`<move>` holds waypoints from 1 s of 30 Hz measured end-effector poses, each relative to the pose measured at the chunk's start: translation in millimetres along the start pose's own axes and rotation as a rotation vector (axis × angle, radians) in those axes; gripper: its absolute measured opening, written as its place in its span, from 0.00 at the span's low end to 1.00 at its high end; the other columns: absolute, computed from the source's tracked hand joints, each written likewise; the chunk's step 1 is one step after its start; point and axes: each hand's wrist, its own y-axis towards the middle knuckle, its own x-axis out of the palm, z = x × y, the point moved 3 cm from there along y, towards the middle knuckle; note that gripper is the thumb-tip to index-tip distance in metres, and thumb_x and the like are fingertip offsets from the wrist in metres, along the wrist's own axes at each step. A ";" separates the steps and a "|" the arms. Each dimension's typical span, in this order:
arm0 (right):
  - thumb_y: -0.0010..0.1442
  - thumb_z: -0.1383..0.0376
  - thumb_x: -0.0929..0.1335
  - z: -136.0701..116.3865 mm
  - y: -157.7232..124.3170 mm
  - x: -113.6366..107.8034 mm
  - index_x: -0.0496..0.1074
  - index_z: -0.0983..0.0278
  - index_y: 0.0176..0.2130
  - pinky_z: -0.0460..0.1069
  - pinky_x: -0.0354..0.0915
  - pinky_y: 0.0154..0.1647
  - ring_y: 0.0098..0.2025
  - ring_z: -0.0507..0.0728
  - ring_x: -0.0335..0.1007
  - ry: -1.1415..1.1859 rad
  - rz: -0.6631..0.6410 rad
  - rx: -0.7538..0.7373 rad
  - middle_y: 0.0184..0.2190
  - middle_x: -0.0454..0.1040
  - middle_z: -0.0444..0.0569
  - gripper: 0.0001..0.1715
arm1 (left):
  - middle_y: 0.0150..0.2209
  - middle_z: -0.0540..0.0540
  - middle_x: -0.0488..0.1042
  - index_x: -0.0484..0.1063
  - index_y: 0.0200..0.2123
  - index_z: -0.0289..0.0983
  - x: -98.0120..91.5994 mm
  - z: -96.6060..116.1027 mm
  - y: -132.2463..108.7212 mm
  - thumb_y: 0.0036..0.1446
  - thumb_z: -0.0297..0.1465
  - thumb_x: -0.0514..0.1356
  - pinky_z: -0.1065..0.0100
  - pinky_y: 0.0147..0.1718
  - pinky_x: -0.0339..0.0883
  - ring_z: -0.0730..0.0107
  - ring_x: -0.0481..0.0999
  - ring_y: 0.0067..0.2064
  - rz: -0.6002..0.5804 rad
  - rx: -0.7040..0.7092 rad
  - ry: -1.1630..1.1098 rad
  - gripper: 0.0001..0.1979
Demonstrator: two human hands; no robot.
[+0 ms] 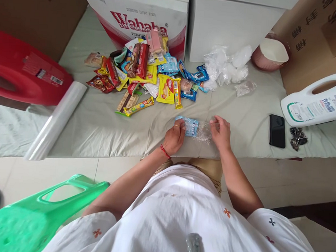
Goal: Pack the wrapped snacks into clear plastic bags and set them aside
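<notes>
Low over the cloth-covered surface, my left hand (175,136) is closed on a small light-blue snack packet (191,127). A clear plastic bag (203,132) lies against the packet's right side and seems to cover part of it; how far the packet sits inside I cannot tell. My right hand (220,132) pinches the right end of that bag between thumb and fingers. Just beyond my hands is a pile of wrapped snacks, among them a yellow packet (166,89) and a yellow bar (139,106). Crumpled clear bags (226,67) lie behind my right hand.
A white-and-red carton (141,22) and a white box (230,24) stand at the back. Left are a red jug (28,69) and a plastic film roll (57,121). Right are a pink bowl (267,61), white detergent bottle (314,99), phone (277,131) and keys (297,139). A green stool (21,223) stands below.
</notes>
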 end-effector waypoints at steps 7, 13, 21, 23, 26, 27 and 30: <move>0.58 0.47 0.71 -10.4 -4.8 14.8 0.74 0.61 0.32 0.55 0.68 0.48 0.44 0.59 0.70 0.182 -0.187 0.066 0.39 0.76 0.51 0.20 | 0.56 0.42 0.76 0.66 0.68 0.47 7.4 16.2 -0.7 0.74 0.35 0.47 0.67 0.40 0.67 0.63 0.80 0.47 -0.139 -0.040 0.352 0.24; 0.50 0.44 0.75 -11.3 -15.7 9.5 0.70 0.60 0.36 0.46 0.60 0.21 0.23 0.51 0.63 0.496 -0.266 0.446 0.25 0.70 0.40 0.26 | 0.55 0.43 0.75 0.63 0.70 0.50 9.0 18.0 -1.7 0.75 0.38 0.45 0.68 0.35 0.65 0.64 0.80 0.45 -0.166 -0.047 0.432 0.25; 0.54 0.50 0.74 -51.9 -7.7 28.4 0.72 0.62 0.31 0.45 0.54 0.20 0.19 0.48 0.56 0.605 -0.175 0.370 0.19 0.65 0.38 0.19 | 0.50 0.40 0.77 0.64 0.69 0.47 17.4 19.5 -2.5 0.74 0.33 0.45 0.65 0.33 0.65 0.61 0.80 0.42 -0.203 -0.016 0.474 0.25; 0.58 0.50 0.72 -63.5 -4.4 44.9 0.75 0.62 0.34 0.46 0.61 0.25 0.23 0.51 0.63 0.520 -0.215 0.244 0.23 0.71 0.41 0.18 | 0.48 0.39 0.78 0.73 0.61 0.41 15.9 18.2 -0.6 0.73 0.31 0.46 0.64 0.34 0.66 0.59 0.80 0.42 -0.216 -0.014 0.443 0.21; 0.65 0.47 0.67 -75.0 -2.5 60.1 0.80 0.62 0.38 0.50 0.70 0.40 0.36 0.56 0.75 0.352 -0.267 0.042 0.34 0.79 0.48 0.23 | 0.46 0.37 0.79 0.78 0.46 0.35 6.8 11.9 4.9 0.68 0.29 0.52 0.63 0.39 0.69 0.57 0.80 0.43 -0.226 0.034 0.288 0.14; 0.66 0.45 0.66 -77.0 -2.6 61.8 0.81 0.61 0.38 0.51 0.70 0.44 0.40 0.57 0.76 0.316 -0.282 -0.004 0.37 0.81 0.50 0.25 | 0.44 0.37 0.80 0.78 0.42 0.35 2.5 8.7 6.9 0.65 0.29 0.54 0.62 0.40 0.70 0.57 0.80 0.43 -0.233 0.063 0.194 0.11; 0.71 0.42 0.60 -80.8 -3.3 61.9 0.82 0.60 0.41 0.53 0.71 0.50 0.48 0.59 0.78 0.298 -0.350 -0.091 0.45 0.82 0.52 0.32 | 0.36 0.41 0.80 0.76 0.41 0.35 -9.0 -2.9 9.6 0.59 0.32 0.60 0.61 0.38 0.72 0.58 0.81 0.38 -0.362 0.073 -0.291 0.09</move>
